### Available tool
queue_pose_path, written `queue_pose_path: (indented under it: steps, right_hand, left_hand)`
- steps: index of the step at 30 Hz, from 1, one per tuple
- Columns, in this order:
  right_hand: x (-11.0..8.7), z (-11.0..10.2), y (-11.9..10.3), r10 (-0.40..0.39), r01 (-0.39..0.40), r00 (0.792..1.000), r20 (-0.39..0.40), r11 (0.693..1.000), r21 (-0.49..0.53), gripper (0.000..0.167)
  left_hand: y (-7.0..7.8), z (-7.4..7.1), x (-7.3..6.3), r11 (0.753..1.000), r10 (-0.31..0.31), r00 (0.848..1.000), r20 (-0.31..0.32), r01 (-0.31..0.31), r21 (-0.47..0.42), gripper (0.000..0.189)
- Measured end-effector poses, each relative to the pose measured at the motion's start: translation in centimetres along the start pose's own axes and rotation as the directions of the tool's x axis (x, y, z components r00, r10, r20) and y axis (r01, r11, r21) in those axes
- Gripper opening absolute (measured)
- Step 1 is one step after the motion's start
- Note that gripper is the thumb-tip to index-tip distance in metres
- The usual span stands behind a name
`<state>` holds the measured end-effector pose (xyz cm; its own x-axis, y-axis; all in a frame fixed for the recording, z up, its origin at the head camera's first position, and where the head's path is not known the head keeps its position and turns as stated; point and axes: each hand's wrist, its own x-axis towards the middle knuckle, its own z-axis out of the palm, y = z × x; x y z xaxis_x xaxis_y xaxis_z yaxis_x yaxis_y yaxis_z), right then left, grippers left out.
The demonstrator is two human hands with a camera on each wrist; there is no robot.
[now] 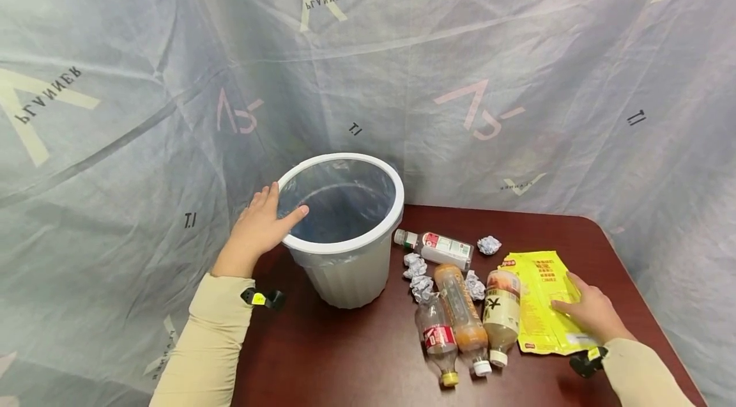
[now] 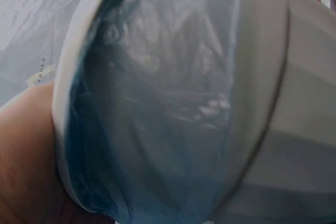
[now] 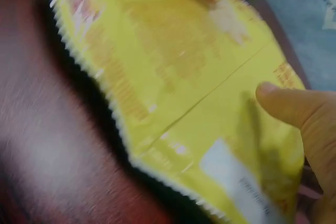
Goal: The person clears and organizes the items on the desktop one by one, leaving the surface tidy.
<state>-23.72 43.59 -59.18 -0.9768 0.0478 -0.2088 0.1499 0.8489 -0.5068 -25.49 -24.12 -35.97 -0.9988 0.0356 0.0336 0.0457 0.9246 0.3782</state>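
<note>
My left hand (image 1: 261, 222) rests on the rim of a white trash bin (image 1: 351, 273) with a clear bluish liner folded over it. Its fingers stretch along the outside and the thumb reaches over the opening. In the left wrist view, part of the hand (image 2: 26, 156) shows against the rim. At the right of the table, my right hand (image 1: 595, 311) holds the right edge of a flat yellow snack bag (image 1: 543, 305). The right wrist view has the thumb (image 3: 286, 103) on top of the bag, which bends; the fingers are hidden beneath.
Between bin and bag lie a cola bottle (image 1: 439, 340), an orange-labelled bottle (image 1: 460, 305), a cream-labelled bottle (image 1: 502, 317) and a clear bottle (image 1: 445, 248). Several crumpled paper balls (image 1: 489, 245) are scattered among them. Grey printed cloth (image 1: 368, 75) hangs behind the dark red table (image 1: 322, 356).
</note>
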Motion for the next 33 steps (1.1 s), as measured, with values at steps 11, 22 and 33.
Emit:
queue_pose_path:
  steps: [11,22,33]
  right_hand:
    - [-0.1,0.3,0.8,-0.021,0.026,0.999,-0.037,0.991,0.133,0.102]
    - [-0.2,-1.4,2.0,-0.012,-0.001,0.999,0.030,0.914,0.406,0.095]
    - [-1.4,-4.5,2.6,-0.048,0.090,0.996,-0.080,0.732,0.675,0.082]
  left_hand:
    - [0.3,0.1,0.0,1.000,-0.006,1.000,-0.022,0.006,0.016,0.111]
    - [0.0,0.5,0.0,1.000,0.000,0.999,-0.047,0.000,0.016,0.107]
    - [0.1,0.4,-0.1,1.000,0.008,0.999,-0.051,-0.007,0.018,0.107]
